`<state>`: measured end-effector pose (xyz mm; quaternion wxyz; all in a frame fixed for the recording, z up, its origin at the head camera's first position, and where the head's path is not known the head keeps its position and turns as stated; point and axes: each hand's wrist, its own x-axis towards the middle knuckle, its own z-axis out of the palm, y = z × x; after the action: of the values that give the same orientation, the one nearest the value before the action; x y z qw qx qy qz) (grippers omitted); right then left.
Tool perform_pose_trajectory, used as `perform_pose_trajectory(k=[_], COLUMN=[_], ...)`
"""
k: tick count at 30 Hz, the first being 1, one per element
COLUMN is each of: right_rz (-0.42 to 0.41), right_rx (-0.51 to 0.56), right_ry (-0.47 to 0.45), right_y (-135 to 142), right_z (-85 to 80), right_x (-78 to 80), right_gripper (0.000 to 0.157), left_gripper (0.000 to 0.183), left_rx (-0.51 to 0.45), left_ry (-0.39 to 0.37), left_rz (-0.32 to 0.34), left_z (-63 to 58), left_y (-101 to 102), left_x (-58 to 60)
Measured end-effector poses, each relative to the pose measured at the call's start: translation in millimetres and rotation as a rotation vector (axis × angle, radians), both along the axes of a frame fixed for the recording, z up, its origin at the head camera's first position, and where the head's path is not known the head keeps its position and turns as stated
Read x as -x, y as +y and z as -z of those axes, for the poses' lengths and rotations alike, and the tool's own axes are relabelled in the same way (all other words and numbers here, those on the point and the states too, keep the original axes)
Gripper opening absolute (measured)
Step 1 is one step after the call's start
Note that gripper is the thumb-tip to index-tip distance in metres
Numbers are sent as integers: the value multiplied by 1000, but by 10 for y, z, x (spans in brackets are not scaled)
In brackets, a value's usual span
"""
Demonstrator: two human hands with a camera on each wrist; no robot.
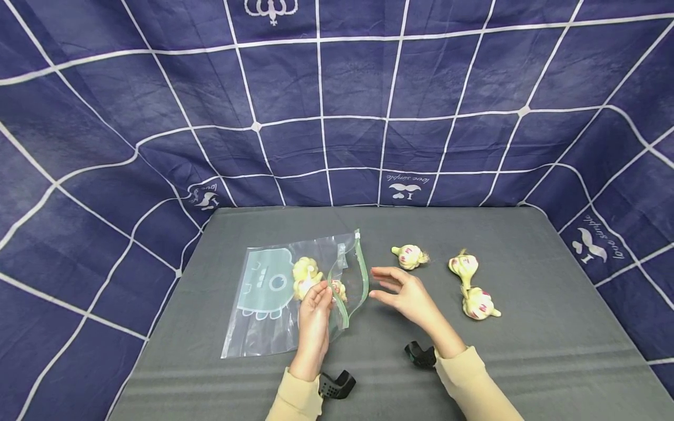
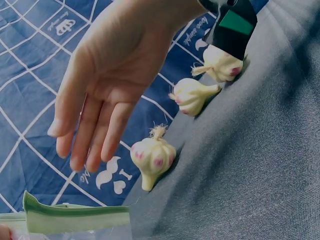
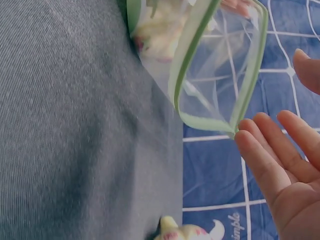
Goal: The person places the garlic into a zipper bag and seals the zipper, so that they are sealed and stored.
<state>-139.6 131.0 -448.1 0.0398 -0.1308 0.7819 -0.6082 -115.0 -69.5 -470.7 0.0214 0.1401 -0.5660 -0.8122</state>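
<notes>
A clear zip bag (image 1: pixel 274 345) with a green zip strip and a pale blue printed figure lies on the table. Inside it are several garlic bulbs (image 1: pixel 305 270). My left hand (image 1: pixel 314 316) pinches the near side of the bag's mouth, which gapes toward the right; only a fingertip of it shows in the left wrist view. To the right of the mouth hovers my right hand (image 1: pixel 408 297), fingers extended and holding nothing. In the right wrist view its fingertips are close to the corner of the green zip strip (image 3: pixel 205 122); whether they touch cannot be told.
One loose garlic bulb (image 1: pixel 409 256) lies behind my right hand. Farther right, two more, a rear bulb (image 1: pixel 463 266) and a front bulb (image 1: pixel 478 303), lie against each other on the grey table (image 1: pixel 553 351). A blue checked cloth (image 1: pixel 358 146) hangs behind and at both sides.
</notes>
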Motion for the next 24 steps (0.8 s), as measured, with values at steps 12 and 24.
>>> perform_pose_trajectory(k=[12,24], right_rz=[74,183], right_rx=[-12,-48], right_ry=[-23,-23], right_y=[354,815], right_z=[-10,112], right_x=[-117,-316], right_gripper=[53,54], left_gripper=[25,20], left_rx=[-9,-35], left_ry=[15,5], left_rz=[5,-1], left_z=[-21,-14], left_y=[-9,-15], left_x=[-8,3])
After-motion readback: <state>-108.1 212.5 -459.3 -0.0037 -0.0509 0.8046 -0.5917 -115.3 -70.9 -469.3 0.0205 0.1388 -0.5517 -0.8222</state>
